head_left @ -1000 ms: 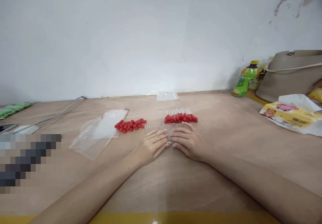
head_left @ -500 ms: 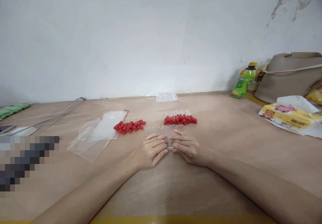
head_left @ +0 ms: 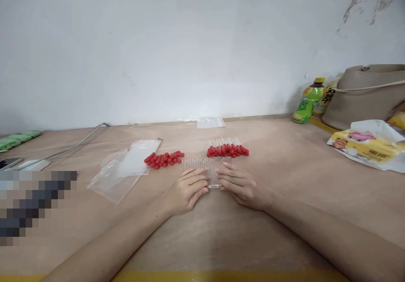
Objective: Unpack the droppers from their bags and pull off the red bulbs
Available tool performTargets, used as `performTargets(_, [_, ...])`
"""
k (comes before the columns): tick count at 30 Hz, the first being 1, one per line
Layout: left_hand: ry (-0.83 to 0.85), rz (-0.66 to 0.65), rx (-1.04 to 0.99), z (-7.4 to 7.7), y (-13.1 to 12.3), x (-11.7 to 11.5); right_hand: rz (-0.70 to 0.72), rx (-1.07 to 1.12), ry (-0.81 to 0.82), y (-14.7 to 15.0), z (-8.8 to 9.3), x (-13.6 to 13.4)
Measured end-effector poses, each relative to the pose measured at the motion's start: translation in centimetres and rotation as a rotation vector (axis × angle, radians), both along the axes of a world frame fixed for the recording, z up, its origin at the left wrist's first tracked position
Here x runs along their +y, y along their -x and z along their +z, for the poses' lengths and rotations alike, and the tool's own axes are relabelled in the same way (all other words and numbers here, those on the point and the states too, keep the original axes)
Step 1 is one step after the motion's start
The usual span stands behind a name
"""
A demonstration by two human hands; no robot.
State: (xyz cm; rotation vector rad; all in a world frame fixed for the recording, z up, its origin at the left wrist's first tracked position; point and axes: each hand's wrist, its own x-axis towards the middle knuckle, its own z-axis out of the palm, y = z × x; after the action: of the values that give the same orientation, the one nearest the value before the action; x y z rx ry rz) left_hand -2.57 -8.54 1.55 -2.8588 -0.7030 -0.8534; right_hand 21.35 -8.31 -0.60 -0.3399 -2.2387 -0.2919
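Observation:
A row of thin clear tubes [head_left: 195, 164], like dropper pipettes, lies side by side on the table under both hands. My left hand [head_left: 190, 189] rests over its left part, fingers stretched across the tubes. Over the right part lies my right hand [head_left: 238, 184], its fingers also extended and pointing left. A narrow gap with tube ends showing separates the fingertips. Just behind on the left is a pile of red rubber bulbs [head_left: 163, 159]. Behind on the right, several red-bulbed droppers [head_left: 226, 148] lie together, their pale thin stems pointing at the wall.
Clear plastic bags [head_left: 118, 176] lie flat to the left. A small zip bag [head_left: 210, 123] is by the wall. A grey cable [head_left: 79, 142] runs at far left. Rightward stand a green bottle [head_left: 308, 102], a beige handbag [head_left: 363, 98] and a yellow tissue pack [head_left: 363, 145].
My hands have moved slightly apart, so the gap between the fingertips is wider and more tubes show there. The bulbs and droppers stay where they were.

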Motion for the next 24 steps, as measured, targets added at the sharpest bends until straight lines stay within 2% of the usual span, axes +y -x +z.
performTargets(3, [-0.031,0.055,-0.105,0.0,1.0,0.3,-0.074,0.086,0.043,-0.9,0.1,0.5])
performTargets(6, [-0.114,0.165,-0.245,1.0,1.8,0.8,-0.206,0.182,0.119,-1.3,0.4,0.8])
performTargets(8, [-0.151,0.297,-0.357,2.3,2.6,1.5,-0.318,0.179,0.147,-1.3,0.4,0.9])
performTargets(10, [-0.149,0.482,-0.435,3.6,3.9,2.6,-0.452,0.160,0.151,-1.2,0.4,0.9])
performTargets(13, [0.005,0.729,-0.459,4.7,6.9,4.6,-0.581,0.171,0.170,-1.2,0.4,1.0])
performTargets(15, [0.157,0.824,-0.512,4.5,9.1,5.9,-0.601,0.181,0.195,-1.3,0.3,1.1])
performTargets(18, [0.242,0.859,-0.521,3.6,10.9,6.9,-0.616,0.186,0.200,-1.5,0.3,1.2])
performTargets(21, [0.298,0.860,-0.463,2.9,11.0,7.1,-0.632,0.186,0.189,-1.6,0.2,1.3])
performTargets(24, [0.328,0.928,-0.376,2.7,10.7,6.9,-0.648,0.184,0.188,-1.7,0.2,1.3])
